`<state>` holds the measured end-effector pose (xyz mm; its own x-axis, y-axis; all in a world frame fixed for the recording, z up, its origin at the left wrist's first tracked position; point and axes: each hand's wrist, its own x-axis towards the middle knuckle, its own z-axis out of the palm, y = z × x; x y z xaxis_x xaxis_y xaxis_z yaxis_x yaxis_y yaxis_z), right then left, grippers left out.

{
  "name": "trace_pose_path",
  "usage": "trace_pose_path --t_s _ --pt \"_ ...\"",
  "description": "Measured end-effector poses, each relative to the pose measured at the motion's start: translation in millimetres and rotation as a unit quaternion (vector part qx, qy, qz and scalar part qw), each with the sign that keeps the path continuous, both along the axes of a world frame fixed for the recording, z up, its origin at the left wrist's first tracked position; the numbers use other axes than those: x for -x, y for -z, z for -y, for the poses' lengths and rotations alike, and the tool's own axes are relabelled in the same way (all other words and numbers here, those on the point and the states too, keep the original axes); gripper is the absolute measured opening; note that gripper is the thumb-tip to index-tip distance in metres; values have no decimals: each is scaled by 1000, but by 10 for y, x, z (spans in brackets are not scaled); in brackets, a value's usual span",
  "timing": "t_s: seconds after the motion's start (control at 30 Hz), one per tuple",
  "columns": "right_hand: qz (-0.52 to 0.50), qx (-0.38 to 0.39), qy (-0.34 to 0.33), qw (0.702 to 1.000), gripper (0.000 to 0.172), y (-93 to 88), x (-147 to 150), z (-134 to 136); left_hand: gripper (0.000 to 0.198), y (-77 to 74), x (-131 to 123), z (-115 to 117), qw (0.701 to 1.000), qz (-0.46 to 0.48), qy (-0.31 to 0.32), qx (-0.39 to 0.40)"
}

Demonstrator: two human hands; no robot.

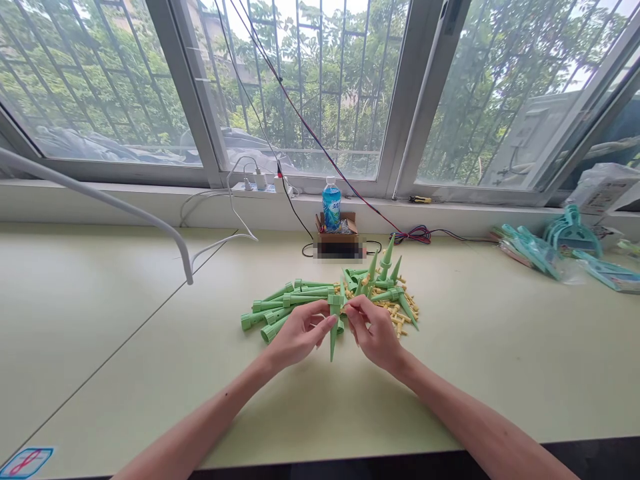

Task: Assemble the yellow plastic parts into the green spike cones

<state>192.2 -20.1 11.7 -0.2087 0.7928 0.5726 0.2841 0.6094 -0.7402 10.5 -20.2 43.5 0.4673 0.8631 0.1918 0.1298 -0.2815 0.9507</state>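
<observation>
My left hand is closed around a green plastic plant watering spike, its tip pointing down and its ribbed collar on top. Close beside that collar, my right hand pinches a small yellow plastic piece, mostly hidden by the fingers. Behind and left of my hands lies a pile of green spikes, stacked on their sides. More green spikes stand or lean at the back right. Under and beside them is a heap of yellow T-shaped pieces.
A blue-liquid bottle stands in a small cardboard box by the window. Coiled cables lie behind the pile. A white bent rod reaches in from the left. Turquoise dustpan-like items lie at the far right.
</observation>
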Motion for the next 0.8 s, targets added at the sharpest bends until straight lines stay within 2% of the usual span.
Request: trace_pose_path --t_s 0.33,0.63,0.8 --pt "-7 7 -12 1000 19 3 2 3 29 33 22 -13 999 -19 7 -26" --pt "-19 30 -21 999 24 -7 3 9 20 84 30 -33 992 -58 -28 -106" --pt "-29 38 -28 998 25 3 1 5 23 147 43 -55 985 -58 -44 -157"
